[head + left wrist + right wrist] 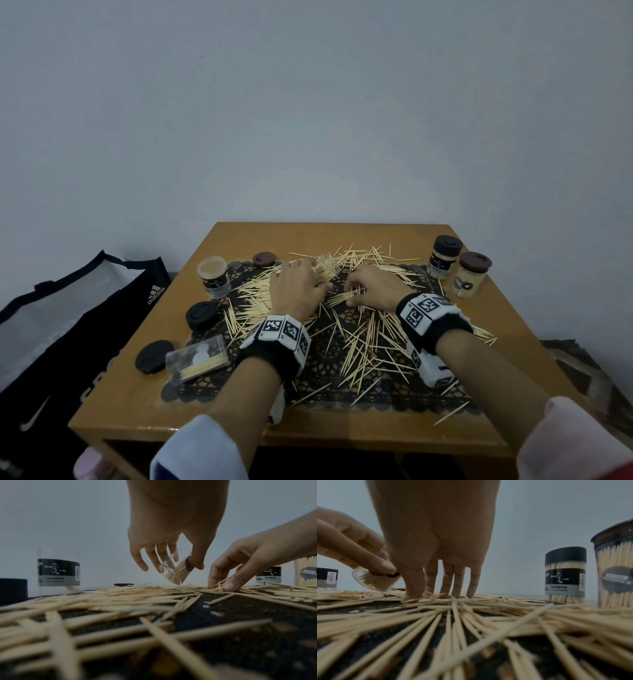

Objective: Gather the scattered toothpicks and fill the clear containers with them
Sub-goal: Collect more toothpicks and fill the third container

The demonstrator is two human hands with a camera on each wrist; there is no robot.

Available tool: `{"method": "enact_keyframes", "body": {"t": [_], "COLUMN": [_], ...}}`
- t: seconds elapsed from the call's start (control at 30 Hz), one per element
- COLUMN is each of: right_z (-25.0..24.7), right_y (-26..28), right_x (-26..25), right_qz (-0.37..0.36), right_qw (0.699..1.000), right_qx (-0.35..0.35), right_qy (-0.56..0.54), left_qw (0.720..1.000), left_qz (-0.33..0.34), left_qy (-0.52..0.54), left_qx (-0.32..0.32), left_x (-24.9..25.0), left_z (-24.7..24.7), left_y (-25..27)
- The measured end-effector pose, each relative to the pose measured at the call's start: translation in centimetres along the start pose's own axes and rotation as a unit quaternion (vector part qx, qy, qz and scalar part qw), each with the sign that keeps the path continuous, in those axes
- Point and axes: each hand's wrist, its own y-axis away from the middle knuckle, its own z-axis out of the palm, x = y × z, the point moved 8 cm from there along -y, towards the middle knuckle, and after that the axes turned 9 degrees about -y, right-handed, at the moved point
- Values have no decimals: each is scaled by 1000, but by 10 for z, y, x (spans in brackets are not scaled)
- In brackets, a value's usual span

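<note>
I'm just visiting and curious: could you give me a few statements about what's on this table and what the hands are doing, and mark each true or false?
1. The left hand holds a tilted clear container with toothpicks inside. True.
2. The right hand is lifted clear of the toothpicks. False: its fingertips touch the pile.
3. Two capped containers, one black-lidded and one brown-lidded, stand at the table's right. True.
4. The rectangular clear box stands upright. False: it lies on its side.
5. All lids are on containers. False: a black lid lies loose.
</note>
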Motion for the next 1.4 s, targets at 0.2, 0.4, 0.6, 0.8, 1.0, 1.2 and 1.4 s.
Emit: {"method": "enact_keyframes", "body": {"t": [0.2,0.4,0.6,0.8,1.0,1.2,1.4], "right_z": [-2,-3,-8,-12,-14,-12,-14], "right_y": [4,8,4,4,4,4,5], "right_x": [-6,-3,2,1,-3,-2,-5], "right_qz": [15,13,10,9,-3,-2,-14], "right_qw": [1000,999,1000,999,998,998,997], "right_qx": [-19,-27,14,33,40,37,45], "right_qy": [-17,-20,-7,5,42,52,56], "left_qw": [1000,1000,1000,1000,1000,1000,1000], "left_qz": [2,2,1,-1,-1,1,0], "left_qy": [-3,-6,-2,-5,-13,-14,-16], "left_qx": [-2,-13,-15,-21,-20,-18,-16], "left_x": [1,2,1,1,2,2,2], "left_z": [-1,1,3,3,0,-1,-2], "left_y": [1,0,0,0,2,3,2]}}
